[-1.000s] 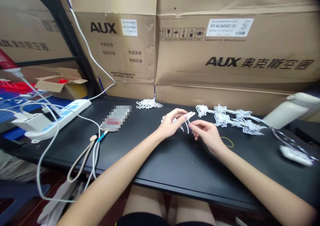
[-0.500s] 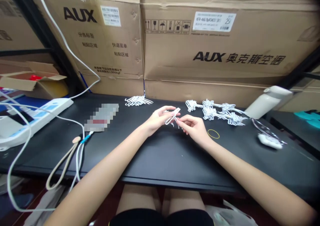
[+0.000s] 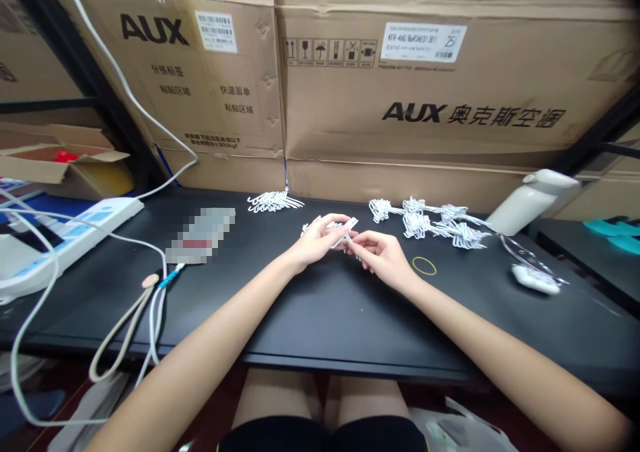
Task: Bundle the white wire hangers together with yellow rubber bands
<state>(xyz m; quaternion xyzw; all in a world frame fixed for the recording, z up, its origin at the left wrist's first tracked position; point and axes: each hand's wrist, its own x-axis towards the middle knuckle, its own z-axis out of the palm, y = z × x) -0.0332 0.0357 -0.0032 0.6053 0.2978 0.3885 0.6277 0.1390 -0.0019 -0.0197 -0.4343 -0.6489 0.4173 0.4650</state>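
Two hands of mine meet just right of the middle of the frame, both closed on thin white strips (image 3: 351, 227). My left hand (image 3: 317, 242) pinches them between thumb and fingers, their pale ends poking up past the thumb; my right hand (image 3: 379, 255) has its fingertips closed on the lower part, close against the left fingers. Half a second ago the strips crossed in an open loop between my hands; now that loop looks flatter and is partly hidden by my fingers. More white ends now show above the back of my left hand, though I cannot tell how they are held.

The yellow band (image 3: 425, 266) lies on the black table (image 3: 300, 312) just beside my right wrist, as before. White bundles (image 3: 417, 224) sit beyond my right hand, and a loose white pile (image 3: 275, 201) rests near the cardboard boxes (image 3: 425, 139), above my left hand in the frame. Right of centre stands the tilted pale bottle (image 3: 533, 202). Since the first frame the view has swung, bringing a teal thing (image 3: 615, 235) in at the right edge.
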